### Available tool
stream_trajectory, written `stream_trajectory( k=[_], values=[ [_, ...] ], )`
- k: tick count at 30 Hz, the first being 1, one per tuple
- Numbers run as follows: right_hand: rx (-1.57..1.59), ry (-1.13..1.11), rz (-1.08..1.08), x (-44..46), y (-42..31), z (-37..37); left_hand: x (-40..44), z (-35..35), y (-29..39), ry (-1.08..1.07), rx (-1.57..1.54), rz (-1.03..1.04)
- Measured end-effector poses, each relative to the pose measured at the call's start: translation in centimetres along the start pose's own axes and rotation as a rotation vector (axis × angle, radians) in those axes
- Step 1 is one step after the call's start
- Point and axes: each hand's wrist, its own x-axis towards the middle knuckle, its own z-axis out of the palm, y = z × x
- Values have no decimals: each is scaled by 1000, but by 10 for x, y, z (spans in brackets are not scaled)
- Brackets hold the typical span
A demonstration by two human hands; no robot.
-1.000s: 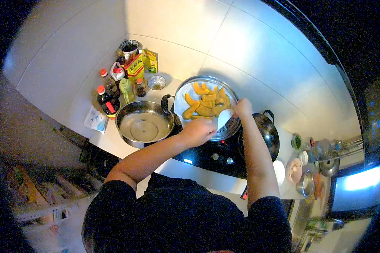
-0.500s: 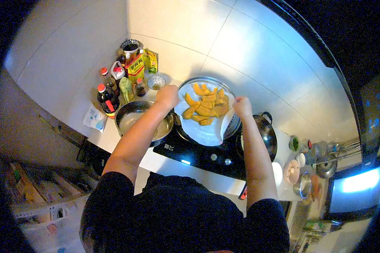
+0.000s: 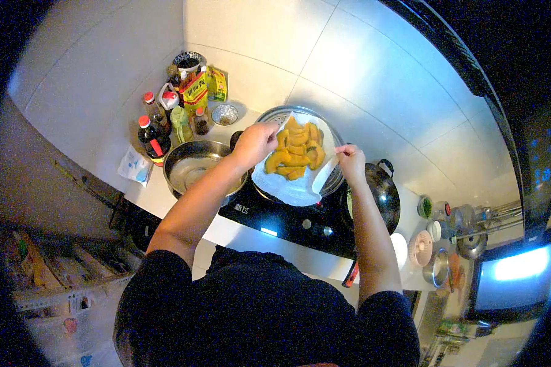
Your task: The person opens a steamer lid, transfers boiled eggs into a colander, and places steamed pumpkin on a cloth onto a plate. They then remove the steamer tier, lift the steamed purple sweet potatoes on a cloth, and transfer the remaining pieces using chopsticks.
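Orange pumpkin slices (image 3: 298, 161) lie bunched on a thin white liner sheet (image 3: 284, 189). My left hand (image 3: 257, 145) is closed on the sheet's left edge, and my right hand (image 3: 351, 164) pinches its right edge. Beneath the sheet sits a round metal steamer tray (image 3: 332, 121) on the left part of the black cooktop (image 3: 260, 220). The tray's perforated surface shows at its upper left. I cannot tell how much of the sheet touches the tray.
A metal pan (image 3: 180, 160) stands left of the cooktop. A dark wok (image 3: 384, 199) is on the right. Behind the pan are sauce bottles (image 3: 153, 137), seasoning packets (image 3: 196, 93) and a small dish (image 3: 224, 114). Bowls (image 3: 421, 248) line the right counter.
My left hand has moved right and slightly down, drawing the sheet's left edge inward. The sheet is narrower, and the pumpkin slices have gathered closer together.
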Motion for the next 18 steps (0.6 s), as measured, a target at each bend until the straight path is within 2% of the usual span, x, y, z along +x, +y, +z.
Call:
stream_trajectory(
  k=[3,4,7,8,11,13,17,18],
  values=[
    [24,73,-140,-17,-3,-2,-7,10,-2,98,-62,148],
    [43,96,-185,-22,-5,-2,-11,8,5,79,-47,118],
    [155,19,-53,-33,13,14,-15,21,7,109,-235,56],
    [230,-29,70,-38,-12,8,-15,26,5,78,-225,12],
    [444,-92,250,-37,-19,10,-11,34,11,-1,-256,-72],
    [539,-79,276,-33,-24,14,-10,37,24,-43,-351,-65],
    [751,-63,410,-26,-41,14,-16,37,51,-207,-35,174],
    [769,-63,431,-23,-33,19,-17,34,62,-366,2,126]
  ],
)
